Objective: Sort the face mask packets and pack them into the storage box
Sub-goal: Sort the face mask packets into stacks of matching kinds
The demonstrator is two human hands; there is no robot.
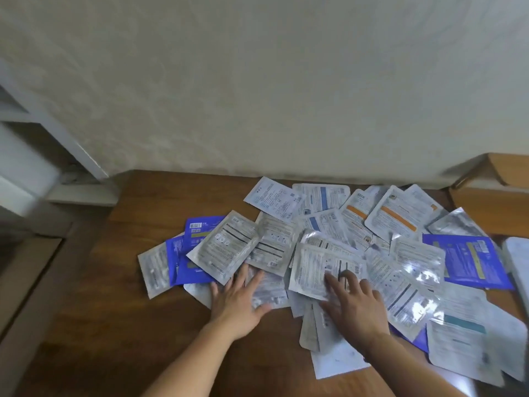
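No wording on the face mask packets (329,245) can be read; their print is too small and blurred. A barcode stands on the upper blue packet (200,229) and another on a silver packet (226,247), digits illegible.

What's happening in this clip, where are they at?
A person has both hands flat on a loose pile of face mask packets spread over a wooden table. The left hand and right hand press silver packets near the front. Blue packets are mixed in unsorted. A cardboard box sits far right; nothing looks packed yet.
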